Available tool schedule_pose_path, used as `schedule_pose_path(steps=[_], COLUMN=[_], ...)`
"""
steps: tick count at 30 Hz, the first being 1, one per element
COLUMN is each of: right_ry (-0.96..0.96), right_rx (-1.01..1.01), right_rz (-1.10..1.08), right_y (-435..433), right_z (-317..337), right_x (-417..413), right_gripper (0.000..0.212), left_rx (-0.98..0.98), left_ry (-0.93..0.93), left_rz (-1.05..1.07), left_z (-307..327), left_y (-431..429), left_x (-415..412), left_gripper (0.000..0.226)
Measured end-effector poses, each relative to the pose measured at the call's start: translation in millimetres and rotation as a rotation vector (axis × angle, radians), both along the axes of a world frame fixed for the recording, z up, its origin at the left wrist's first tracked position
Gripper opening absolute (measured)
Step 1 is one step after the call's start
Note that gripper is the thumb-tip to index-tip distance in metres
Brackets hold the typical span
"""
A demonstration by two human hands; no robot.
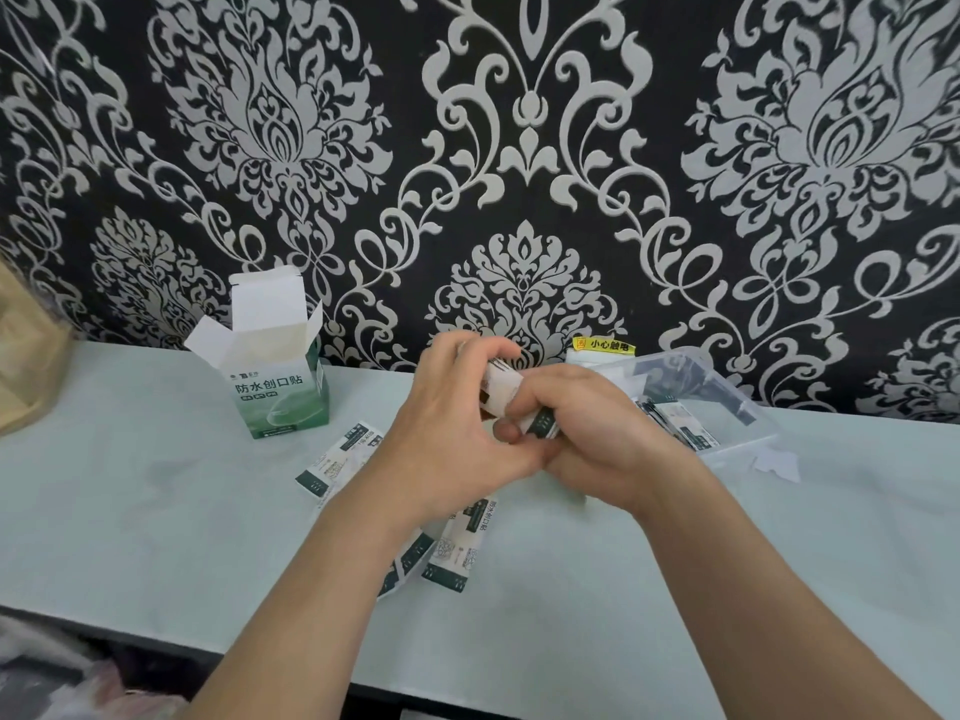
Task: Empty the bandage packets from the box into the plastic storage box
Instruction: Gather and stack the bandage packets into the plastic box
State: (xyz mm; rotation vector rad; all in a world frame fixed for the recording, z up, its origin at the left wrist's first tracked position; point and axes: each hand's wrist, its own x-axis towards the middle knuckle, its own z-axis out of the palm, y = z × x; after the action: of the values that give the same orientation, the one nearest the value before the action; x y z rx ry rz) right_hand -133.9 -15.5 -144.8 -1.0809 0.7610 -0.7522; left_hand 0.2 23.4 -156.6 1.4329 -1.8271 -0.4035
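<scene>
The green-and-white bandage box stands upright at the back left of the table with its top flaps open. My left hand and my right hand meet above the table's middle, both gripping a small stack of bandage packets. Loose packets lie on the table: one left of my left wrist, and two partly hidden under my left forearm. The clear plastic storage box sits just right of my hands, tilted, with several packets inside.
A pale green table runs up against a black-and-silver patterned wall. A wooden object stands at the far left edge. A yellow warning label shows behind the storage box. A white paper scrap lies at its right.
</scene>
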Motion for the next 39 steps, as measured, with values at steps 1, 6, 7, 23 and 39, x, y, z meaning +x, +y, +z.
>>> schedule_pose_path(steps=[1,6,7,23,39], right_ry=[-0.016,-0.001,-0.001,0.812,0.092], right_rx=[0.03,0.056,0.052,-0.916,-0.144], right_rz=[-0.043,-0.096,-0.105,-0.11,-0.034], right_y=[-2,-2,-2,9,-1], right_z=[0,7,9,16,17], right_x=[-3,-9,-9,-18,-61], right_gripper=[0.024,0.034,0.031,0.027,0.025], left_rx=[0.039,0.036,0.032,0.189,0.268], left_ry=[0.018,0.182,0.238,0.506,0.191], left_rz=[0.0,0.024,0.051,0.218,-0.282], left_z=[2,13,13,26,32], left_y=[-1,-7,-8,-14,-14], left_x=[1,6,6,-9,-33], left_gripper=[0.072,0.017,0.017,0.013,0.099])
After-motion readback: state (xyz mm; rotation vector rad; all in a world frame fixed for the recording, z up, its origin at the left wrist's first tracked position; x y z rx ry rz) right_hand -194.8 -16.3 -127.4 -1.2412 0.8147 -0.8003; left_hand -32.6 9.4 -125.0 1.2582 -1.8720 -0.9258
